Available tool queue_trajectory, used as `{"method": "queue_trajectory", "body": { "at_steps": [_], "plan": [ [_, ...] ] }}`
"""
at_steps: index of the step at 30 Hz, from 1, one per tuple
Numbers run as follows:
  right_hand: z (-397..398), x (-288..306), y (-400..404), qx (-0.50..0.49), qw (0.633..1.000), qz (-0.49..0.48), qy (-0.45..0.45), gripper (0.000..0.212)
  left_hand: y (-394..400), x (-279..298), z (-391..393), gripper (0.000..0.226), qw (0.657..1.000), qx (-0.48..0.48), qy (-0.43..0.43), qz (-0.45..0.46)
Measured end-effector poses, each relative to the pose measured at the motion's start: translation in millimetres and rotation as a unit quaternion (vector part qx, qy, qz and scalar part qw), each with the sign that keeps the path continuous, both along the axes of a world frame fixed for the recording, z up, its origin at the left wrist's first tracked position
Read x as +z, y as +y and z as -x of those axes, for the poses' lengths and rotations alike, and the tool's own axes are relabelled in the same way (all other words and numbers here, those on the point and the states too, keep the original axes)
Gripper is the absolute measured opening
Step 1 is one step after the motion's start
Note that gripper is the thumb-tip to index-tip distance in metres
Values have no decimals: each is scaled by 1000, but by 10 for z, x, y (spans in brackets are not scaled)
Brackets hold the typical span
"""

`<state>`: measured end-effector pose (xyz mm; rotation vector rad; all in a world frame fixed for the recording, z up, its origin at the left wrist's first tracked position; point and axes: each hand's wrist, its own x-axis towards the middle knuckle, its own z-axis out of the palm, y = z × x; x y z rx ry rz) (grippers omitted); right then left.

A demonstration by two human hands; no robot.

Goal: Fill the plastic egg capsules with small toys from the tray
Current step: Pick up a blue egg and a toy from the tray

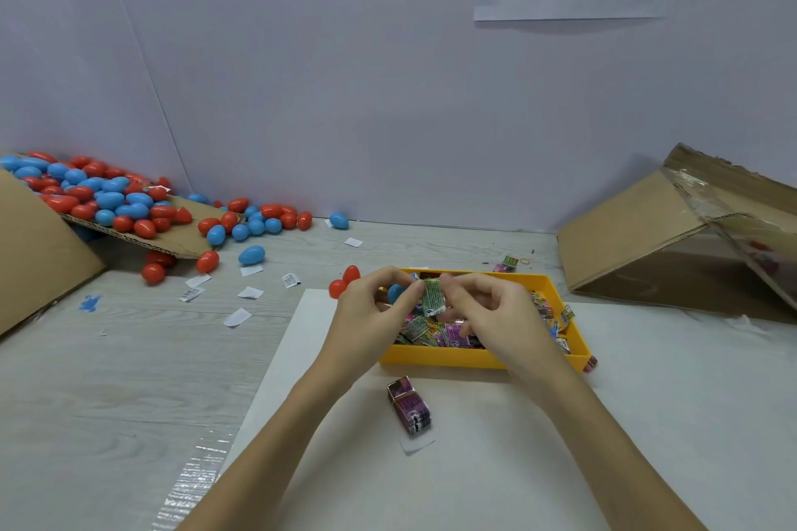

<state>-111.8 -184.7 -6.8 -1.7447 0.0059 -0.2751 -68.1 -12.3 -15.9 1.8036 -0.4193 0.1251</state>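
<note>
Above the yellow tray (483,359), both hands pinch one small green toy packet (433,297). My left hand (373,306) has it by the left edge and my right hand (487,310) by the right edge. A blue egg capsule half (394,293) shows behind my left fingers; whether that hand holds it is unclear. The tray holds several green and purple toy packets (453,334). Two red capsule pieces (343,282) lie just left of the tray. A purple toy packet (409,405) lies on the white sheet in front of the tray.
A heap of red and blue egg capsules (112,198) spills from a cardboard box at the far left. Loose eggs (251,255) and paper scraps (237,317) dot the table. Another tipped cardboard box (673,246) lies at the right, with a stray packet (509,263) near it.
</note>
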Motion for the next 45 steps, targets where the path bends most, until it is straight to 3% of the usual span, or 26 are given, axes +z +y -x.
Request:
{"method": "queue_trajectory", "body": {
  "at_steps": [5, 8, 12, 24, 34, 45],
  "plan": [
    [-3, -65, -10, -10, 999, -44, 27, 8, 15, 10, 3, 5, 999, -32, -16, 11],
    [-20, -67, -50, -55, 997, -59, 20, 14, 38, 37, -2, 20, 998, -50, -23, 36],
    [-39, -84, -76, -73, 997, -19, 2, 18, 32, 35, 0, 36, 996, -52, 7, 70],
    [-15, -92, -57, -78, 987, 130, -51, 22, 31, 48, 10, 29, 999, -34, -30, 15],
    [9, -67, -26, -116, 977, 161, -73, 26, 26, 28, 3, 28, 999, -18, -35, 15],
    [29, -52, -17, -94, 977, 174, -82, 24, 35, 28, -9, 29, 999, -16, -34, 13]
  ]
}}
